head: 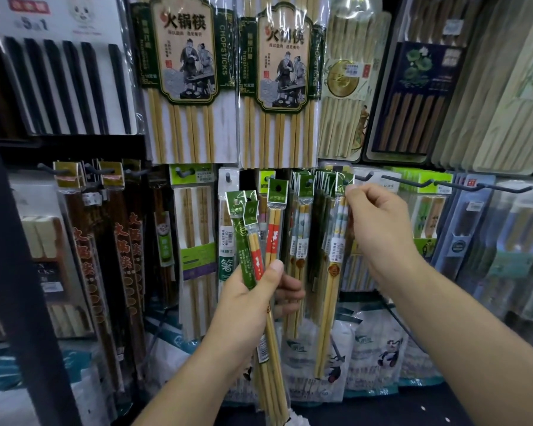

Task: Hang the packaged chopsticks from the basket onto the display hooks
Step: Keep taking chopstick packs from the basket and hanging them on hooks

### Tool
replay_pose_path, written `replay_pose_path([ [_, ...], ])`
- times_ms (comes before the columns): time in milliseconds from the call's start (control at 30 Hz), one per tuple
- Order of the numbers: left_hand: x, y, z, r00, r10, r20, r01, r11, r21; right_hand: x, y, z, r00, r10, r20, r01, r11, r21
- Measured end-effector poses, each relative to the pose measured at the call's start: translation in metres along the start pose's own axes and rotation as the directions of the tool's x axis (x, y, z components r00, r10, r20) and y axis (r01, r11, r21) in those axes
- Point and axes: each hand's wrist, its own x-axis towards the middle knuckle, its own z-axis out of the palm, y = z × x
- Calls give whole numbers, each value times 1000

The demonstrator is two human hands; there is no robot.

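My left hand (pixel 253 305) grips a bundle of three slim chopstick packs (pixel 259 238) with green header cards, fanned upward in front of the display. My right hand (pixel 379 222) pinches the top of another pack (pixel 333 272) just under its green header (pixel 344 181), which sits at a hook (pixel 348 181) where several like packs hang. That pack holds pale bamboo chopsticks with a white patterned top and hangs straight down. The basket is out of view.
Large hot-pot chopstick packs (pixel 182 81) hang above. Dark wooden chopstick packs (pixel 105 256) fill the left hooks. Bare dark hooks (pixel 413 182) stick out to the right of my right hand. A dark shelf post (pixel 16 272) stands at the left. Bagged goods (pixel 373 348) lie below.
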Motion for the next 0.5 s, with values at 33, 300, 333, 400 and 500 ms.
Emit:
replay_pose_path([
  [33, 0, 0, 0, 1000, 2, 5, -2, 1000, 2, 1, 1, 0, 1000, 7, -2, -7, 1000, 3],
  [300, -1, -1, 0, 1000, 30, 0, -30, 999, 28, 9, 8, 1, 1000, -1, -7, 1, 1000, -9],
  [333, -1, -1, 0, 999, 34, -8, -33, 998, 45, 9, 9, 2, 1000, -5, -7, 5, 1000, -18],
  [400, -1, 0, 0, 999, 30, -13, -29, 997, 67, 11, 12, 2, 1000, -17, -11, 16, 999, -35],
  [500, -2, 0, -1, 1000, 28, -13, -26, 993, 114, 12, 18, 2, 998, -56, -25, 55, 997, -62],
])
